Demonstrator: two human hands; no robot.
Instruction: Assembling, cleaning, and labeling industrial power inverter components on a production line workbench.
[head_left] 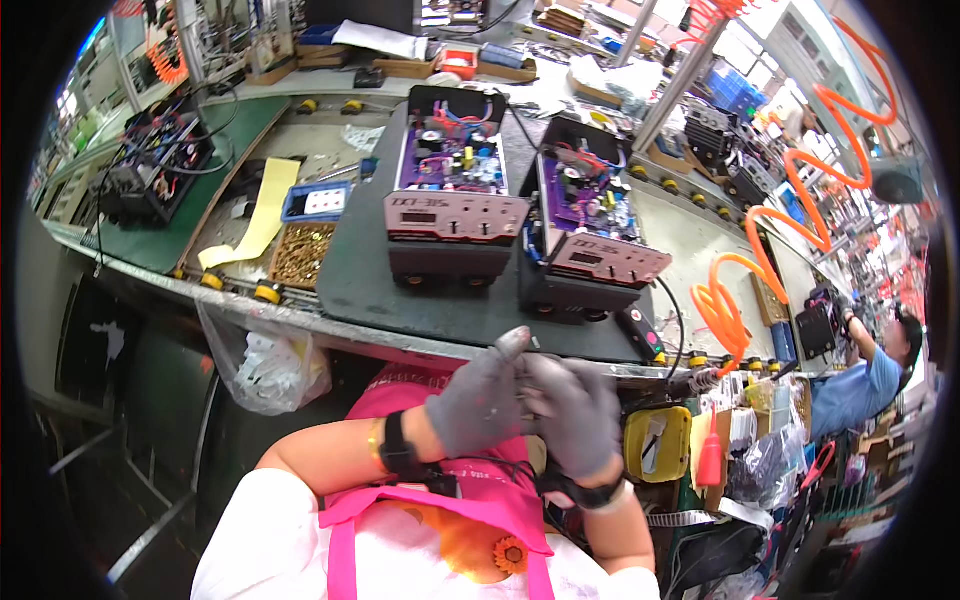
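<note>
My left hand (480, 396) and my right hand (578, 415), both in grey work gloves, meet in front of the bench's near edge. The left thumb points up, while its other fingers are largely hidden by the right hand. Motion smears the right fingers, and no held thing shows between the two. Beyond them, an open-topped machine (452, 218) with a light front panel, knobs and exposed wiring stands on a dark mat (356, 268). A second such machine (610, 258) stands tilted in view to its right. My hands touch neither one.
Left on the bench are a tray of brass-coloured small parts (301, 254), a blue tray (318, 202) and yellow paper (262, 215). An orange coiled hose (722, 312) hangs at right, above a yellow bin (656, 444). Another person (868, 385) works at far right.
</note>
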